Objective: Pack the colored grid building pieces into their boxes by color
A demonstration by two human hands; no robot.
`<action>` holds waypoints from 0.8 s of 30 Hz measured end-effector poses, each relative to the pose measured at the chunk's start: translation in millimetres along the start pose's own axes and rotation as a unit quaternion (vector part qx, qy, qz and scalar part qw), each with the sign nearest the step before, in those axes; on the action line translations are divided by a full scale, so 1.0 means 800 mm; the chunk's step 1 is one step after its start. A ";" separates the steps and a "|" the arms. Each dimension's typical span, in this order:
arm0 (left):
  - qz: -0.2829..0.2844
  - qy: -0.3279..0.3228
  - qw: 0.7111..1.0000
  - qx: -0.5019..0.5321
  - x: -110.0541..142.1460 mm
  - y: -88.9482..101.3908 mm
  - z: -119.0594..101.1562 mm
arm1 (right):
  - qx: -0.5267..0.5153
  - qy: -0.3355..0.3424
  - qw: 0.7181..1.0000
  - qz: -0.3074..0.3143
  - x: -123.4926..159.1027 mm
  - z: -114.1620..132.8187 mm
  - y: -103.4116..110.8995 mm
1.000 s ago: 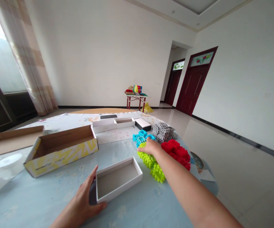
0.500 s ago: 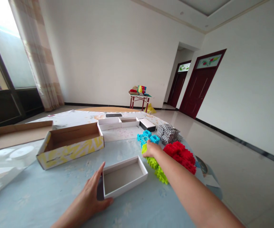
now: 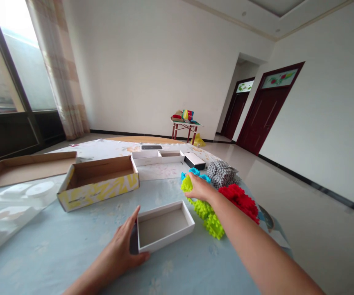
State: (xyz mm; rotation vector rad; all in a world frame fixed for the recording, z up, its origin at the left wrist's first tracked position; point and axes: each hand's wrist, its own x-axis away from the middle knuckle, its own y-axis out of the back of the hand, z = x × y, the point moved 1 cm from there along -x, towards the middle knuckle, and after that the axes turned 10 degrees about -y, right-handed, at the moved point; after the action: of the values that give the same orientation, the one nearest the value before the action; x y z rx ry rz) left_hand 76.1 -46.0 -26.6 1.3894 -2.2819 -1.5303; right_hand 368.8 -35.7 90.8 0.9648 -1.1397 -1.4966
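Note:
My right hand [image 3: 200, 187] pinches a lime-green toothed toy block [image 3: 187, 184] just above the other lime-green pieces [image 3: 214, 226]. Behind my fingers lie blue pieces [image 3: 194, 171], partly hidden. A heap of red pieces [image 3: 240, 199] sits under and beside my right forearm, and a grey bundle of pieces [image 3: 221, 173] lies beyond. My left hand [image 3: 123, 248] spans the left end of a shallow white box [image 3: 166, 227], thumb at the near corner and fingers along the far one. Inside the box only its bare grey bottom shows.
A yellow-and-white cardboard box [image 3: 103, 189] stands left of centre, with a brown cardboard lid [image 3: 26, 170] and white moulded packaging [image 3: 17, 205] farther left. Small white boxes [image 3: 146, 158], a black-and-white box [image 3: 194, 160] and a phone-like dark slab [image 3: 151, 147] lie at the back.
My right hand has lifted a lime-green block slightly off the pile. My left hand stays at the white box. The whole view has shifted, moving things rightward in the picture.

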 end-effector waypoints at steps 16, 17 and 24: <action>0.027 0.023 0.999 0.024 0.000 0.005 -0.007 | -0.076 0.338 0.923 0.171 0.052 0.099 -0.041; 0.025 0.020 0.999 0.025 0.000 0.005 -0.007 | -0.083 0.336 0.922 0.175 0.052 0.097 -0.039; 0.041 0.025 0.999 0.023 -0.001 0.006 -0.010 | -0.101 0.327 0.926 0.159 0.054 0.083 -0.024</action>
State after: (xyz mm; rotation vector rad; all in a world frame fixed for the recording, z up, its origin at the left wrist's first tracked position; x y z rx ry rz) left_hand 77.1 -50.3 -18.4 1.3111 -2.3264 -1.4124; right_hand 292.6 -64.1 86.8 0.9755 -0.6010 -0.8975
